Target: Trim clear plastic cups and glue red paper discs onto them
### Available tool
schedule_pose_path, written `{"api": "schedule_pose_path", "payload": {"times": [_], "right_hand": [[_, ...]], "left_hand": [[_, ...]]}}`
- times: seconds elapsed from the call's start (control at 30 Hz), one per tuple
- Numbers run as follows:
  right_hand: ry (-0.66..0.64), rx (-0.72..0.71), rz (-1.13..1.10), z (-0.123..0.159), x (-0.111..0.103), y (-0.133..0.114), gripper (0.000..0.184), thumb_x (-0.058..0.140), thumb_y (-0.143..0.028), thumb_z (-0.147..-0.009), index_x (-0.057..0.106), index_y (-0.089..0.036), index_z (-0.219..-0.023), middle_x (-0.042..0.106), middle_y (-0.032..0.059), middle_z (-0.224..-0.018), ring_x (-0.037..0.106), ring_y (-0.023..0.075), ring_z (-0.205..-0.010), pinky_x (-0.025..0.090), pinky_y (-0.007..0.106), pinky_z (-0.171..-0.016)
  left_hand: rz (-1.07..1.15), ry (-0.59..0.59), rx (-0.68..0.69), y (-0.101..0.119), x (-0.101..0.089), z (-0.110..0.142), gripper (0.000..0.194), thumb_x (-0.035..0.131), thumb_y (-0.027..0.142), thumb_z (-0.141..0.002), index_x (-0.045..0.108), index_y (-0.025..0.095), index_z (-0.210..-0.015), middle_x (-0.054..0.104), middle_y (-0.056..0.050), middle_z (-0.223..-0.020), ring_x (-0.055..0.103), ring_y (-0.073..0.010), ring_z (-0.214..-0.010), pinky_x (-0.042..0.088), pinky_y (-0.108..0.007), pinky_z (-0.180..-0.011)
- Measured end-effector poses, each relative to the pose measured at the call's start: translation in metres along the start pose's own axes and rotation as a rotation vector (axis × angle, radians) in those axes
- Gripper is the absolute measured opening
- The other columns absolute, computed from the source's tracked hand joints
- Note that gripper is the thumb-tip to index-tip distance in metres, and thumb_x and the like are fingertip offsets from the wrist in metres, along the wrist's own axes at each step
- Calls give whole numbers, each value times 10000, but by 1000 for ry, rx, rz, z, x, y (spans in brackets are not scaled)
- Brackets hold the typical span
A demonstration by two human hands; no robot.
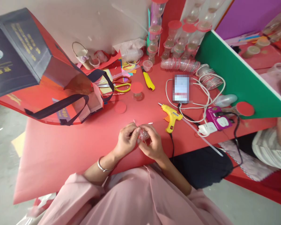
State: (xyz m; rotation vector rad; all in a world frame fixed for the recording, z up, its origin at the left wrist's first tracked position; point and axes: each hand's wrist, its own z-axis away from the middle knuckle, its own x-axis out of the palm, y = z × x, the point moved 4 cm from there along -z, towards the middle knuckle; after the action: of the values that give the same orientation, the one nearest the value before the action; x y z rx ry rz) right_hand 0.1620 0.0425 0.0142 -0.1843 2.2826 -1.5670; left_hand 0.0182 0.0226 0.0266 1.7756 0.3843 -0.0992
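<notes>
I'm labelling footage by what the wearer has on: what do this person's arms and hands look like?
The left hand and right hand are ungloved. A rounded, silver-coloured bangle circles the left wrist. Loose, plain pink sleeves leave the forearms bare.

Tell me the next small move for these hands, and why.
The right hand might let go and reach for the yellow pistol-shaped glue gun, leaving the left hand on the small clear plastic piece: both hands hold that piece, and the gun lies unheld on the red table nearby.
</notes>
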Motion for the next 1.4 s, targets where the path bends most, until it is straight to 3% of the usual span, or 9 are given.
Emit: {"api": "schedule_pose_path", "payload": {"times": [0.3,0.5,0.67,0.77,0.93,1.03,1.2,1.33,1.4], "right_hand": [[6,166,-230,6,-4,12,364,691,-263,-907,615,-288,-1262,669,59,-1190,692,222,-1056,586,384,-933],[34,-2,35,-1,-4,-2,369,677,-247,-900,607,-269,-1262,627,99,-1215,632,270,-1150,558,474,-1010],[83,-87,153,0,-3,-4,445,678,-216,-893,584,-267,-1325,599,126,-1281,597,294,-1227,547,515,-1036],[72,-76,128,2,-3,-3,467,689,-221,-896,579,-276,-1346,594,125,-1314,588,297,-1262,534,526,-1071],[81,79,-101,6,-3,8,391,620,-300,-979,566,-281,-1366,604,124,-1365,629,282,-1264,575,493,-1050],[62,191,-253,9,0,16,375,557,-381,-1028,549,-261,-1384,650,125,-1336,691,260,-1163,625,449,-963],[64,225,-218,9,-1,18,368,483,-424,-1066,598,-257,-1373,694,101,-1317,695,252,-1162,605,436,-1003],[48,117,-54,6,-3,13,386,437,-388,-1082,583,-258,-1415,650,100,-1421,615,259,-1319,495,480,-1157],[31,55,13,5,-2,11,394,431,-366,-1083,564,-264,-1439,602,103,-1490,567,261,-1385,450,503,-1202]], "left_hand": [[477,-151,-345,-18,7,4,407,666,466,-973,655,155,-711,497,30,-581,409,-74,-487,355,-243,-527],[467,-87,-433,-22,4,3,463,705,500,-933,653,147,-638,530,7,-568,457,-88,-516,361,-245,-530],[637,-31,-630,-29,8,5,529,624,621,-931,688,146,-707,480,24,-469,418,-95,-410,348,-248,-460],[633,-2,-605,-27,6,3,437,722,540,-892,693,142,-714,498,28,-515,406,-77,-434,349,-234,-466],[363,156,-327,-19,-12,-5,214,869,307,-791,778,189,-944,671,-28,-880,577,-111,-723,487,-242,-695],[272,100,-254,-14,-14,-7,175,849,302,-814,814,201,-953,696,-71,-991,626,-152,-864,513,-270,-785],[471,51,-384,-14,-9,-3,173,854,337,-807,816,173,-846,684,-58,-869,551,-92,-627,440,-224,-541],[749,-1,-586,-20,0,1,248,885,358,-766,757,150,-811,480,58,-501,319,-31,-390,259,-182,-396],[795,4,-620,-21,1,1,271,900,352,-746,730,144,-779,427,76,-450,295,-28,-366,221,-168,-380]]}}
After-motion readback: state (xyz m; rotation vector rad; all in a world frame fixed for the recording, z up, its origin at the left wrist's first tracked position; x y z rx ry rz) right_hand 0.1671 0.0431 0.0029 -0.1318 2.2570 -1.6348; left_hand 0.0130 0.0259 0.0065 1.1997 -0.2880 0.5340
